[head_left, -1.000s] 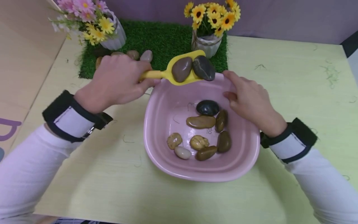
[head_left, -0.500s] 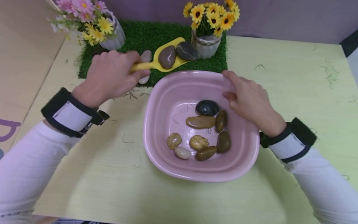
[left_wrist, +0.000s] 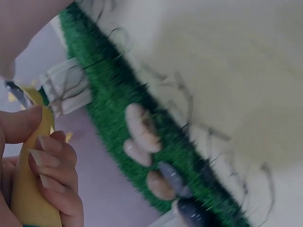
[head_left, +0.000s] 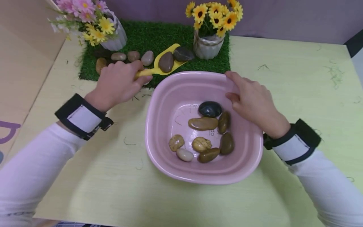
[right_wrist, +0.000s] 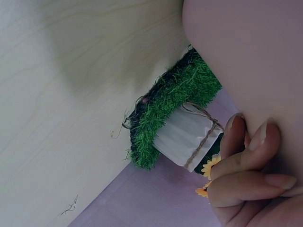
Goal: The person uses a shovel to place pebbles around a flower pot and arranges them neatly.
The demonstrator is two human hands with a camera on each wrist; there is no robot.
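My left hand (head_left: 117,82) grips the handle of a yellow toy shovel (head_left: 155,70); in the left wrist view its fingers (left_wrist: 54,163) wrap the handle. On the shovel's blade lie a brownish stone (head_left: 166,62) and a dark grey stone (head_left: 183,54), over the grass mat (head_left: 158,34). My right hand (head_left: 255,102) holds the upper right rim of a pink basin (head_left: 154,151), thumb inside, other fingers against the outer wall. Several stones lie in the basin, among them a black one (head_left: 210,109) and a white one (head_left: 185,155).
Several stones, such as a pinkish one (head_left: 133,56), lie on the mat beside my left hand. A pot of pink and yellow flowers (head_left: 116,34) stands at the back left, a pot of sunflowers (head_left: 209,47) behind the basin. Loose green strands dot the table (head_left: 297,78).
My left hand has carried the shovel with its two stones from above the basin's back rim left and back over the mat, then slightly lower. The right hand and basin have stayed put.
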